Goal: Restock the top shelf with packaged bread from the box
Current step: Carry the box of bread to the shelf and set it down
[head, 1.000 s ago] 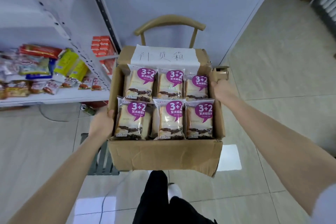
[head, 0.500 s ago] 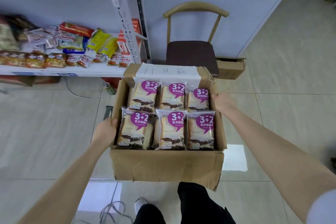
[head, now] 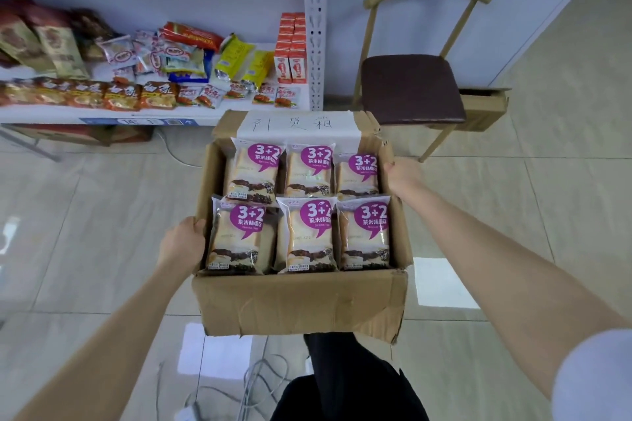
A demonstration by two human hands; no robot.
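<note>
An open cardboard box hangs in the air in front of me, carried by both hands. It holds several packs of bread with purple "3+2" labels, laid in two rows. My left hand grips the box's left wall near the front. My right hand grips the right wall further back. A white paper label with handwriting covers the box's far flap. The white metal shelf stands at the upper left; only a lower level shows, and the top shelf is out of view.
The visible shelf level holds many snack packets and small red cartons. A chair with a dark seat stands right of the shelf post, a cardboard box beside it. Cables lie on the tiled floor by my legs.
I have carried the box away from the chair towards the left, so the shelf's front now fills the upper left. Both hands keep the same hold on the box.
</note>
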